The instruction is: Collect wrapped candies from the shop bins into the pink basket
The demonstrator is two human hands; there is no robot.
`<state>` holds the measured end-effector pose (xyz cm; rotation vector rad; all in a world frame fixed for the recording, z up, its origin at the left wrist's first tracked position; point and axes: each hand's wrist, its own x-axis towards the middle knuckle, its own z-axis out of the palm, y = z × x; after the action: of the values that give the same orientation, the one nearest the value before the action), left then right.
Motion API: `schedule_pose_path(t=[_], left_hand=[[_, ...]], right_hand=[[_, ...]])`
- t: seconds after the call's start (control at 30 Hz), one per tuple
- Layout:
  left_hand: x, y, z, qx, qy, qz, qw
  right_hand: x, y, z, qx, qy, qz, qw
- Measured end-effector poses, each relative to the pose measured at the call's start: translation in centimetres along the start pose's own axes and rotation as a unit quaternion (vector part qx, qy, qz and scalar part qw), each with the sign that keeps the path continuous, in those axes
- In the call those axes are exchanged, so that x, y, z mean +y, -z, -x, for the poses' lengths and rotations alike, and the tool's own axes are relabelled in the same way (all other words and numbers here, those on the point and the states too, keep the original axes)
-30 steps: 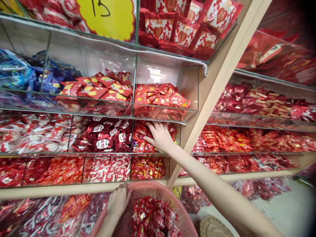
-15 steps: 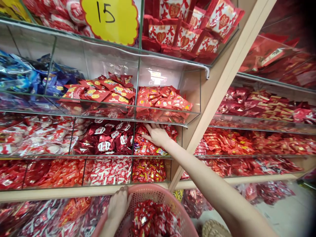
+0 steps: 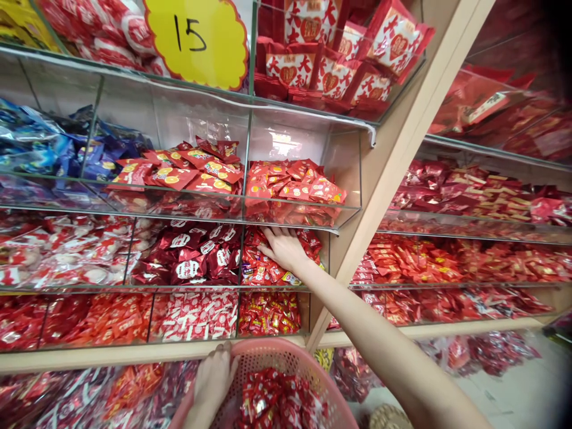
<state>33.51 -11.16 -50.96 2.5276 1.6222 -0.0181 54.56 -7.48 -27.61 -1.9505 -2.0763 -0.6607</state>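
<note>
My right hand lies palm down on small red wrapped candies in a shelf compartment. Its fingers are spread, and their tips touch the wrappers. Below, my left hand is closed over the left rim of a pink perforated plastic basket; part of its grip is hidden. Inside the basket sits a heap of red wrapped candies. Dark red packets with white labels fill the compartment left of my right hand.
A glass shelf with orange-printed red packets runs just above my right hand. A wooden upright stands to the right. Higher up hangs a yellow price sign marked 15. Bagged goods lie below the lowest shelf.
The view has shifted slightly, so the shelves sit a little lower. My right hand stays on the candies with its fingers spread. The left hand still holds the basket rim.
</note>
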Motion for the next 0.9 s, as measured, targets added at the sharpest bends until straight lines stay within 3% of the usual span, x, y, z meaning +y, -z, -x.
schedule_pose_path(t=[0.33,0.9], left_hand=[[0.0,0.06,0.13,0.003,-0.003,0.004,1.0],[0.09,-0.09,0.08,0.024,-0.003,-0.008,1.0]], right_hand=[[-0.63,0.01,-0.08,0.025,-0.004,0.014,1.0],[-0.6,0.76,-0.17,-0.036,-0.028,-0.007,0.999]])
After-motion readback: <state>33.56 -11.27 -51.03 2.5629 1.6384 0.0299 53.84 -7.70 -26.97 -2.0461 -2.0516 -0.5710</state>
